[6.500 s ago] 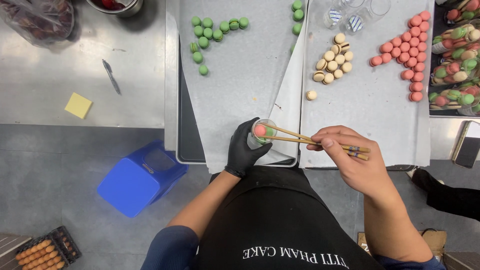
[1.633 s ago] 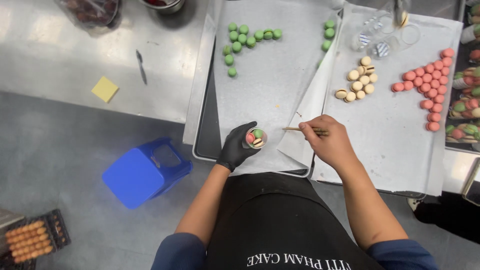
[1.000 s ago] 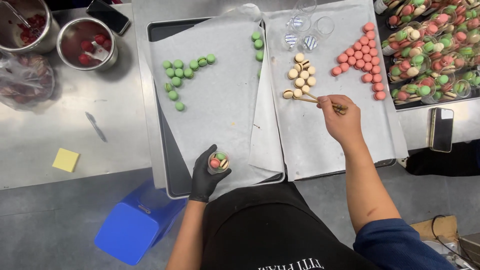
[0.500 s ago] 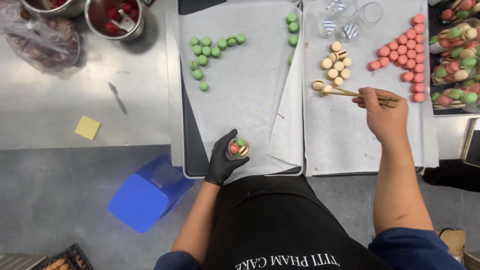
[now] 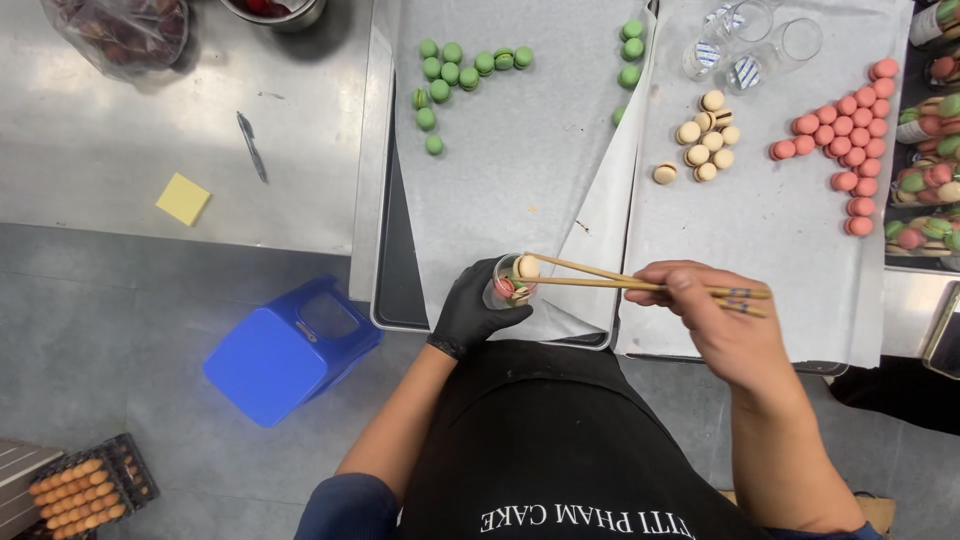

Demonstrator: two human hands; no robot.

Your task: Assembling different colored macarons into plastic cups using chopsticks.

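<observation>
I see the left hand [image 5: 472, 312], in a black glove, wrapped around a small clear plastic cup [image 5: 503, 285] at the near edge of the left parchment-lined baking tray [image 5: 385, 300]. The right hand [image 5: 712, 318], bare, grips a pair of wooden chopsticks [image 5: 640, 282] near their rear end. The chopstick tips pinch a round cream-coloured macaron [image 5: 527, 267] directly over the cup's mouth; a red and a green macaron already sit inside.

I judge the macaron light, brittle-shelled and soft-filled, so it needs gentle pressure across the shell edges, not the faces. The cup looks thin and easily squeezed; hold it around the wall.

Loose green macarons [image 5: 450, 73], cream macarons [image 5: 703, 140] and pink macarons [image 5: 845, 140] lie well apart on the paper.
</observation>
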